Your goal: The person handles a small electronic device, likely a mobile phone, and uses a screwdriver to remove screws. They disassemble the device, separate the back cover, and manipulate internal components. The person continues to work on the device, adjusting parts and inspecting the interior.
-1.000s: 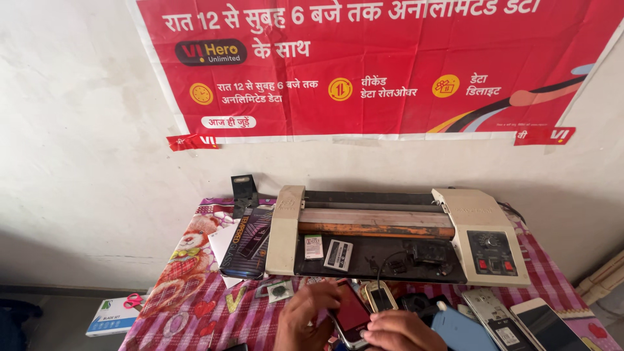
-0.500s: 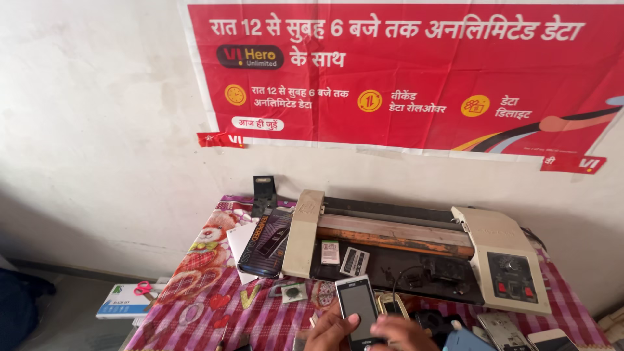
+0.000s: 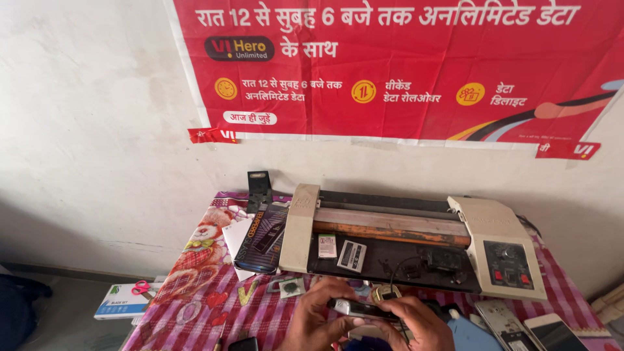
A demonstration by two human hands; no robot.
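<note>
both hands meet at the near edge of the table (image 3: 195, 286), over its middle. the left hand (image 3: 316, 316) has its fingers curled round the left end of a phone (image 3: 361, 308), held flat and edge-on to the camera; the right hand (image 3: 416, 323) closes on its right end, fingers bent over the top. the phone is off the cloth, just in front of the laminator (image 3: 416, 240).

near the right corner lie a bare phone frame (image 3: 500, 320) and another phone (image 3: 556, 331), side by side; a blue case (image 3: 469, 330) sits just right of the right hand. left of the left hand a small square part (image 3: 289, 286) rests on the checked cloth.

further back the laminator spans most of the table, cream ends and a dark tray, with two small batteries (image 3: 341, 250) lying on the tray's left side and a control panel (image 3: 509, 264) at the right end. against its left end leans a dark box (image 3: 261, 235), with a black stand (image 3: 259, 188) behind it at the far edge.

off the table's left side, on the floor, a flat box with red scissors (image 3: 142, 286) on it. on the wall beyond hangs a red poster (image 3: 403, 71).
</note>
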